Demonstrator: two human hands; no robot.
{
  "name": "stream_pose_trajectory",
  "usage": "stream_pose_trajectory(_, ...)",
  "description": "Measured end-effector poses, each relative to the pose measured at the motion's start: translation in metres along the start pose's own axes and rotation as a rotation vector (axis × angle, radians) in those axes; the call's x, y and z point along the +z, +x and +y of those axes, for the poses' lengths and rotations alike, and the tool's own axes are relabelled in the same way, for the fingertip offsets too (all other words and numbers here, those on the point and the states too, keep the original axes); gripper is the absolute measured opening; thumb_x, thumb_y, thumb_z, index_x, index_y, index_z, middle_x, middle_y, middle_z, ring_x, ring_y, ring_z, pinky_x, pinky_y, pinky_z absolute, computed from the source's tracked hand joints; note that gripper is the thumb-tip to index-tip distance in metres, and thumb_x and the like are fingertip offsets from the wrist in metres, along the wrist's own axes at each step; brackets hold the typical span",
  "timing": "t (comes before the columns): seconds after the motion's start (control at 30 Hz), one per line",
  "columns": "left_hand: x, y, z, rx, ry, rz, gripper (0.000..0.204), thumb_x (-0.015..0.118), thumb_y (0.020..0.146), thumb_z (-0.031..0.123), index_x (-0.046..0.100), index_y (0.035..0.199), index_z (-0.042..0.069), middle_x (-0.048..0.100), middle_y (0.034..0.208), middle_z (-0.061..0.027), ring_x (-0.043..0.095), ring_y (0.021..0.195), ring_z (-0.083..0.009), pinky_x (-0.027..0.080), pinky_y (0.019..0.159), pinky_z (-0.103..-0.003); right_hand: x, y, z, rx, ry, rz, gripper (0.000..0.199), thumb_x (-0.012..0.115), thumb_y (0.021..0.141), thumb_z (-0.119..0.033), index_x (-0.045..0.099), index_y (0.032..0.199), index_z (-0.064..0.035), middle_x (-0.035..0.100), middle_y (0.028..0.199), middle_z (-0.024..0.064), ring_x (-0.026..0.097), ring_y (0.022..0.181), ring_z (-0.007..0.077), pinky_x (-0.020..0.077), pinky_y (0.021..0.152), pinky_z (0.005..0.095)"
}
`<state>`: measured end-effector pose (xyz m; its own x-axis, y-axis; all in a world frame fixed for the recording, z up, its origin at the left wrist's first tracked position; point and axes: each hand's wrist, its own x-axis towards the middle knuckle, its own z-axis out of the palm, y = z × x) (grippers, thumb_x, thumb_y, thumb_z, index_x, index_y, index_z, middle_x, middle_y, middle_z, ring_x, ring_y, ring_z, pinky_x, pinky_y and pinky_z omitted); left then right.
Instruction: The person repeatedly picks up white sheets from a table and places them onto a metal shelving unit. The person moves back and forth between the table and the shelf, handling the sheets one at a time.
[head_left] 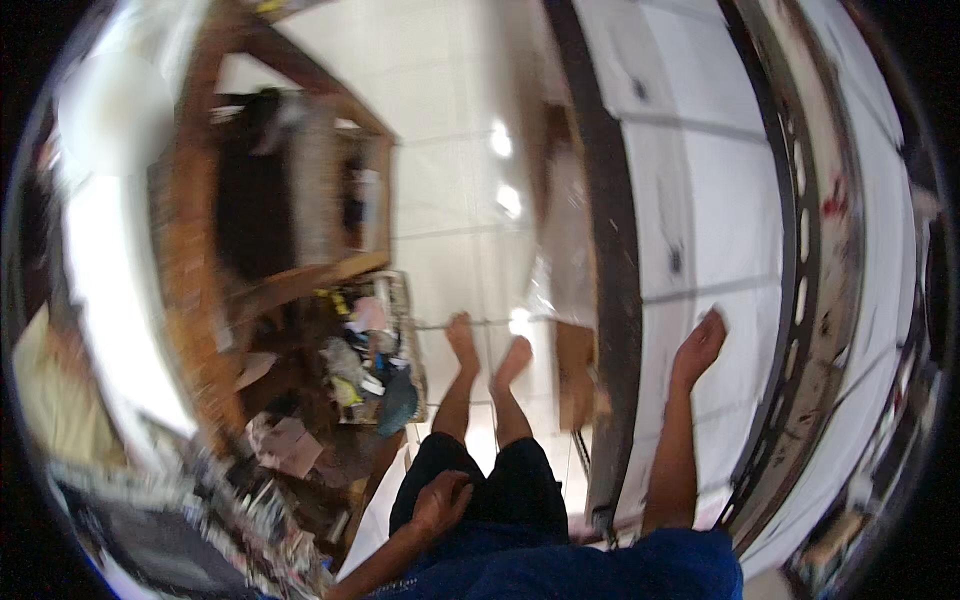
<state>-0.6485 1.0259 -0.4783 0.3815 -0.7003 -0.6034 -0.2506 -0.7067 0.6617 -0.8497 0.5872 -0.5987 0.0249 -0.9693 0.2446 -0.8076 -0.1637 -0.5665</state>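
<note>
Passage, centre: tiled floor (450,190), an open lane I can follow forward beyond the feet (488,345).
Obstacles, left of lane: wooden frame (195,220), upright with crosspieces; scrap-filled bin (415,350), just beside the feet.
Obstacles, right of lane: brown panel (574,380) and clear plastic (543,285), by the dark table edge (612,240).
Passage, right: white tabletop (735,220), where I see room ahead of the right hand (704,340); contact I cannot tell.
Boundary, far right: slotted rail (803,200), running lengthwise, limiting sideways reach.

left hand (443,503) loosely curled | left forearm (386,562) angled inward | right hand (702,346) loosely curled | right arm (677,455) extended forward
</note>
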Motion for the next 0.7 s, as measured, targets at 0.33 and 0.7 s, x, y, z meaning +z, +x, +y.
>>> stream_pose_trajectory(0.33,-0.222,-0.005,0.186,0.317,-0.242,0.645,0.018,0.065,0.083,0.008,0.061,0.099,0.002,0.057,0.081,-0.0116,0.059,0.070,-0.0218,0.048,0.063,-0.034,0.032,-0.145,-0.212,0.139,0.719,-1.097,0.017,0.050,0.090,-0.005,0.056,0.106,-0.0017,0.062,0.092,0.0096,0.063,0.079,0.0191,0.0499,0.070,0.0276)
stream_pose_trajectory(0.7,-0.406,-0.013,0.209,0.342,-0.026,1.463,0.023,0.065,0.080,0.011,0.059,0.099,0.001,0.058,0.092,-0.0143,0.059,0.072,-0.0275,0.049,0.066,-0.037,0.003,-0.067,-0.116,0.366,0.346,-1.059,0.010,0.050,0.095,-0.013,0.053,0.089,-0.0052,0.058,0.075,0.0062,0.056,0.058,0.0158,0.0471,0.051,0.0279)
